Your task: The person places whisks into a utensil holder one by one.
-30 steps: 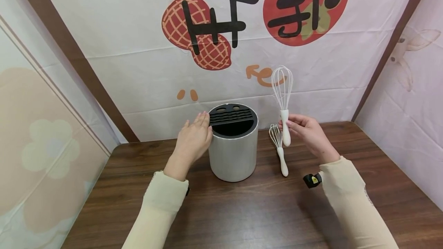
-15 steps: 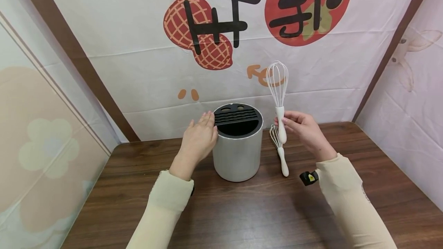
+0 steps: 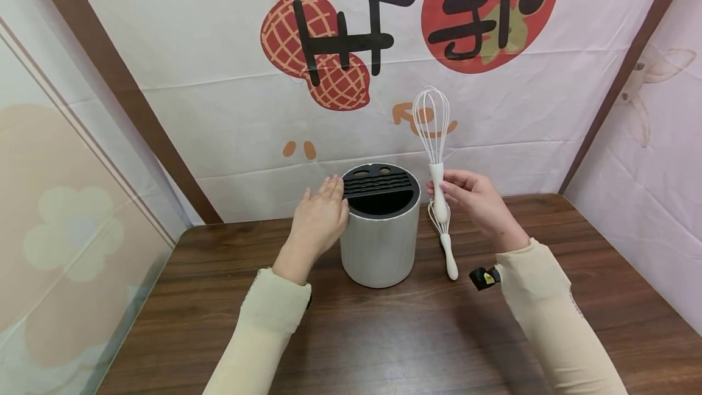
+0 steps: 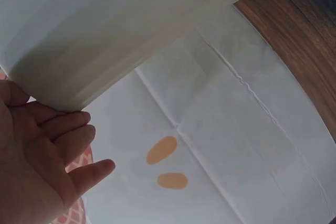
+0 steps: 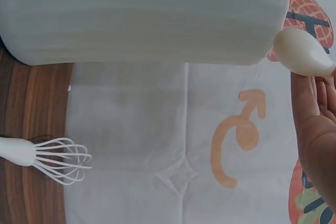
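A pale grey utensil holder (image 3: 378, 255) with a black slotted lid (image 3: 378, 184) stands on the wooden table. My left hand (image 3: 320, 218) rests at its left rim, fingers extended; in the left wrist view the fingertips touch the holder's wall (image 4: 131, 35). Upright beside the holder, to its right, is a large white whisk (image 3: 437, 191), wires up. My right hand (image 3: 479, 203) pinches its handle (image 5: 299, 51) between thumb and fingers. A smaller white whisk (image 3: 448, 258) is below it, handle on the table, wires toward the back cloth, partly hidden in the head view.
A printed cloth (image 3: 230, 139) hangs right behind the table's back edge, and more cloth closes off both sides. The brown table top (image 3: 378, 340) stretches in front of the holder.
My right hand has carried the large whisk left and slightly up, closer to the holder. The holder has shifted a little to the right, with my left hand staying against it.
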Available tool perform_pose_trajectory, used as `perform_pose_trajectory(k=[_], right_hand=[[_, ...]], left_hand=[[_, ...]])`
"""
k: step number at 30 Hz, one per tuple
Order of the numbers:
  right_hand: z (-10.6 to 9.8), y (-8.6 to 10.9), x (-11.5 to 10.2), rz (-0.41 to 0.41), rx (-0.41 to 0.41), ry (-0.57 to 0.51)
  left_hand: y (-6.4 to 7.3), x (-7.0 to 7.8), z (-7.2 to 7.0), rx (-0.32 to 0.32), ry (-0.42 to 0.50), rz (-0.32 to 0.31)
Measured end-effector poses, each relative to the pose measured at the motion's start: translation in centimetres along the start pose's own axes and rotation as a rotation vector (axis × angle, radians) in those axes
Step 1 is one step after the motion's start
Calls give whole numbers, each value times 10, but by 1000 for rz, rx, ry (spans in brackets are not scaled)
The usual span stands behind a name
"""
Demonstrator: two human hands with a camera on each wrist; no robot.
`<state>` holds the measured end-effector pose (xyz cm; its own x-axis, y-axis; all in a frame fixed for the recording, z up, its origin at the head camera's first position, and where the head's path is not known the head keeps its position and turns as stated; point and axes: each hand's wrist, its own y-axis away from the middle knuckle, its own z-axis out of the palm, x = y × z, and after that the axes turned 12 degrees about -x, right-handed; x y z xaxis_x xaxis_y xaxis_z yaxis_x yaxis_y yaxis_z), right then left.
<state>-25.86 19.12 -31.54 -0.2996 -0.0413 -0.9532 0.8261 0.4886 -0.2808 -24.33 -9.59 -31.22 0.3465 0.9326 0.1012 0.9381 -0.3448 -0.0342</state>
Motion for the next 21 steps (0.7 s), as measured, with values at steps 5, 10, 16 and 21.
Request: perform_pose_trajectory(k=[5, 10, 16, 21], right_hand=[[5, -2, -4, -24, -4, -11], [11, -6, -9, -52, -19, -25], [16, -11, -15, -58, -31, -5], [23, -17, -19, -78, -25, -16]], left_hand=[[0, 1, 0, 9, 6, -1], [1, 0, 0, 0, 11, -8], [0, 1, 0, -11, 22, -12], [-1, 0, 0, -9, 16, -10]])
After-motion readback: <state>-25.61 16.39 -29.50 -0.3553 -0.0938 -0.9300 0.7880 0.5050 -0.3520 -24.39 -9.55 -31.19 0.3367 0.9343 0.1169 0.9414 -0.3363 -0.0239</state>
